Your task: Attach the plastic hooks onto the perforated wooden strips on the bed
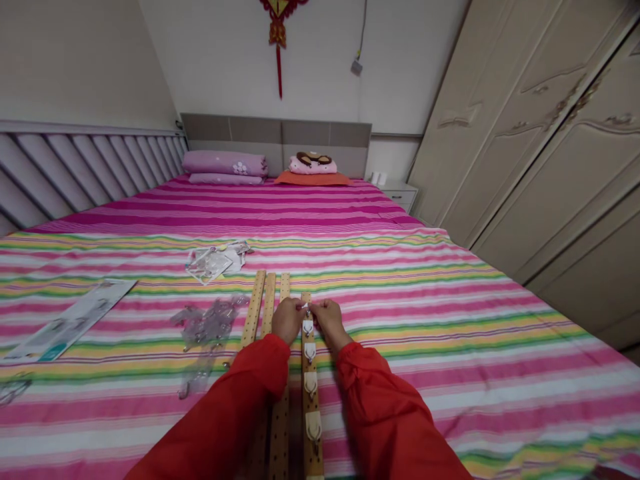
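Observation:
My left hand [287, 321] and my right hand [327, 319] meet near the far end of a perforated wooden strip [307, 405]. Between their pinched fingertips is a small white hook [306, 306], at the strip's surface; whether it is fixed there I cannot tell. Nearer to me, several hooks sit in a row along the same strip, among them a white hook [310, 351] and a cream hook [313, 425]. Left of it lie more perforated strips, including one wooden strip [255, 300], partly hidden by my left sleeve [240, 393].
Clear plastic pieces with small metal parts [215, 323] lie left of the strips. Beyond them is crumpled packaging [217, 260], and farther left a long packaging card [75, 320]. Everything rests on a striped bedsheet [450, 333]. A wardrobe [540, 133] stands at right.

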A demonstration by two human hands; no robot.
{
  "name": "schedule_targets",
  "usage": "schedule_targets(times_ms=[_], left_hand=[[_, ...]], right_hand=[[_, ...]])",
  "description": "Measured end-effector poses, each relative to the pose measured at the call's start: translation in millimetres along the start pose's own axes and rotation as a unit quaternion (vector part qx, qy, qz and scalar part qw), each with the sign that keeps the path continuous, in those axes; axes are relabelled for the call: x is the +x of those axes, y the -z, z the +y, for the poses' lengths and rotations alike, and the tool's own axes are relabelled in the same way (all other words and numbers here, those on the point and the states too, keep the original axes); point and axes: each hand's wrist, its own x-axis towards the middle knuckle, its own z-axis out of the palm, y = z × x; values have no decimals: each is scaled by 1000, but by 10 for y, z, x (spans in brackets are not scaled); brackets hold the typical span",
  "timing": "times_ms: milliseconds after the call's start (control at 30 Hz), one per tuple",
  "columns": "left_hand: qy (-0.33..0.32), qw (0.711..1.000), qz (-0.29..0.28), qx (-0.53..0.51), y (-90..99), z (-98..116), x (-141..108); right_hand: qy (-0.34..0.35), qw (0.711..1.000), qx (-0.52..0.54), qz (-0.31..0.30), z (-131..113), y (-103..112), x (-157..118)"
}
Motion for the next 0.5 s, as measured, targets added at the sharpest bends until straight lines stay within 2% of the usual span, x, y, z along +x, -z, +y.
schedule_targets(times_ms=[133,367,500], left_hand=[[-16,999,-26,31,40,19,-15],[-23,996,-31,75,24,18,-53],[-31,999,-27,25,19,38,-92]], right_hand=[[-4,1000,-22,16,62,-13,62],[-3,998,-49,29,107,-35,109],[8,998,-50,27,58,-21,52]])
